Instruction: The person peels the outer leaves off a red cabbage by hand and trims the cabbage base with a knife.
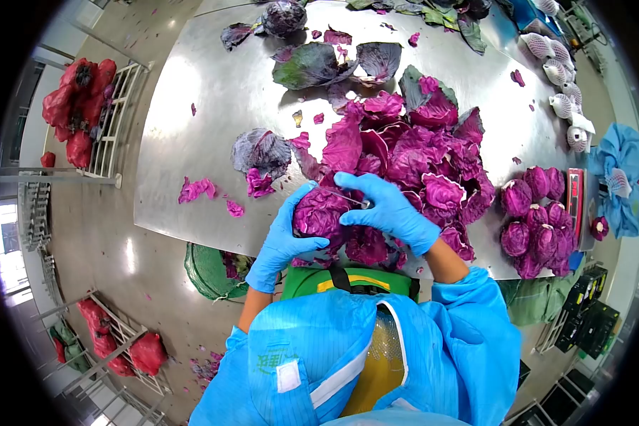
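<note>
My left hand (282, 243), in a blue glove, wraps around the left side of a purple cabbage (319, 214) near the table's front edge. In my right hand (390, 211), also gloved, is a small knife (365, 204). Its thin blade lies across the upper right of the cabbage, and fingers of that hand touch the cabbage. Just beyond my hands spreads a large heap of loose purple leaves (419, 153). A darker, unpeeled cabbage (261, 152) sits to the left of the heap.
Peeled cabbages (539, 220) are stacked on the right beside a red-edged device (576, 209). White net-wrapped cabbages (564, 92) line the far right edge of the metal table (184, 135). Another dark cabbage (284, 18) lies at the back. A green sack (209, 273) stands below the front edge.
</note>
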The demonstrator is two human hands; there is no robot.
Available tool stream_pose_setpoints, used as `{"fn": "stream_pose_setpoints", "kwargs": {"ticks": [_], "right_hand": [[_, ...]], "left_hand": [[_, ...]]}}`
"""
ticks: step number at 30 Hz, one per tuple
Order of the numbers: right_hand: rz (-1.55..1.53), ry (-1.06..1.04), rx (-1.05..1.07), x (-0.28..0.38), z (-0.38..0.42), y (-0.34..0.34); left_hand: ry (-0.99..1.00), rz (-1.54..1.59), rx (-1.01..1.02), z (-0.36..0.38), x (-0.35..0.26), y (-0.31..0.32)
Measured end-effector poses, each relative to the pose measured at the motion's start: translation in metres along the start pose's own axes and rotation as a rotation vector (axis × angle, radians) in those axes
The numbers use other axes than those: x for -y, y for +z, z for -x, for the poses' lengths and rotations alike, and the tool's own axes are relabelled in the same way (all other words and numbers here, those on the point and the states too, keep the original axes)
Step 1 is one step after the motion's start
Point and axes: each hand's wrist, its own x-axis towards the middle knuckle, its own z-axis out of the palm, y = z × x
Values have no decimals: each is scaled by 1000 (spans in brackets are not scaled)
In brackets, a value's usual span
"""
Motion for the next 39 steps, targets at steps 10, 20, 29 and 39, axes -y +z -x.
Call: {"fn": "stream_pose_setpoints", "kwargs": {"ticks": [10,20,29,39], "right_hand": [[-114,-35,65,-4,7,13],[126,-211,-270,-17,11,19],[-200,184,118,-18,-25,25],[843,-453,-64,-29,-34,11]], "left_hand": [[-85,-284,-191,17,-10,18],[-191,-327,-195,18,-21,-2],[-172,-626,-149,5,-43,8],[-79,-798,-94,8,-36,5]]}}
